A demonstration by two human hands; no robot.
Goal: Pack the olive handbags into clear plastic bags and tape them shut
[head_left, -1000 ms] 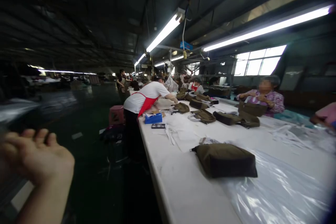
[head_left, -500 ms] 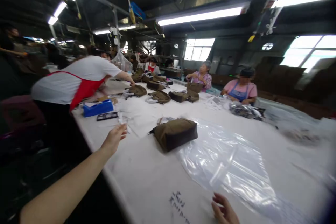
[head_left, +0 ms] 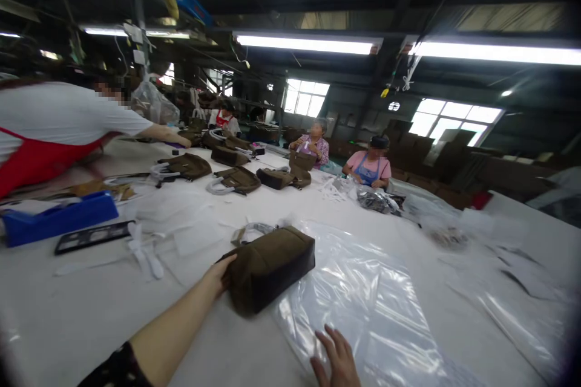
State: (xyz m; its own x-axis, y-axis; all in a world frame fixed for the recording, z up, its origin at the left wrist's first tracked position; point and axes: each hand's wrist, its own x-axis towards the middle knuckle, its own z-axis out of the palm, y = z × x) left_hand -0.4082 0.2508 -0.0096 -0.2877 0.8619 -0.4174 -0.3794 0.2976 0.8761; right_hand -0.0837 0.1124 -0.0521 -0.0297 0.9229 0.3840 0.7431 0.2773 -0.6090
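Observation:
A brown handbag with a dark base [head_left: 272, 260] lies on its side on the white table. My left hand [head_left: 221, 275] grips its left end, the fingertips partly hidden against the fabric. Behind the bag, a wrapped handle [head_left: 258, 230] shows. A clear plastic bag [head_left: 376, 290] is spread flat to the right, its edge close to the handbag. Over its near left part is my right hand [head_left: 338, 360], fingers spread and holding nothing. Whether its fingertips touch the plastic I cannot tell.
White strips [head_left: 145, 254], a black frame-like piece [head_left: 93, 236] and a blue box [head_left: 61, 217] lie left. Several brown handbags [head_left: 236, 180] stand farther back. A person in a red apron [head_left: 54, 127] leans over the table; other people sit across. More plastic [head_left: 512, 320] lies right.
My left hand has moved from beside the white strips to the handbag and taken hold of its end. My right hand has come over the clear plastic with fingers spread. The view has swung right.

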